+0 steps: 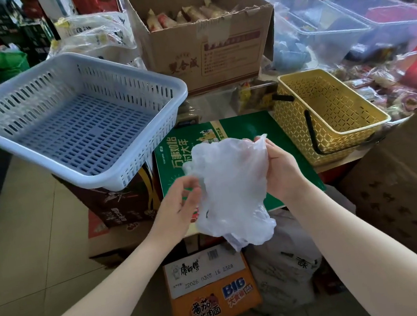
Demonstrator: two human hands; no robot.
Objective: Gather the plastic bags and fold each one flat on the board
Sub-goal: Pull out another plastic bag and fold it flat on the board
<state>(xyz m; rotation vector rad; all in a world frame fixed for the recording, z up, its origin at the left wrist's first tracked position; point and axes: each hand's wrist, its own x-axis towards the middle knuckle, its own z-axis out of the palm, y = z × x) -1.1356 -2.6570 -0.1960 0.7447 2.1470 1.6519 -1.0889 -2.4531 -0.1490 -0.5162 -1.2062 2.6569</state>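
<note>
Crowded shop stockroom, cartons and bins stacked all round, tiled floor at left. Green flat carton (236,137) sits centre, looks like the board for folding; white slotted basket (70,118) to its left on a brown box, yellow basket (329,114) to its right, open cardboard box (200,33) of wrapped snacks at far centre. Plastic bag (233,189), thin, translucent white, crumpled, is held in the air above the near edge of the green carton, not yet laid down. Right hand (281,169) grips the bag's upper right edge, fingers curled round a bunch of film. Left hand (179,204) is at the bag's left side, thumb and fingers curled toward the film; whether they actually pinch it is hard to tell, contact looks light. Judgement: bag is near weightless, limp, slippery, holds no shape, traps air and springs back when creased. Best held at the handles or the mouth corners, one in each hand, pulled taut, then laid on the carton and smoothed out with flat palms before folding. More bags (283,262) seem heaped at near right, beside the orange noodle carton (211,299).
</note>
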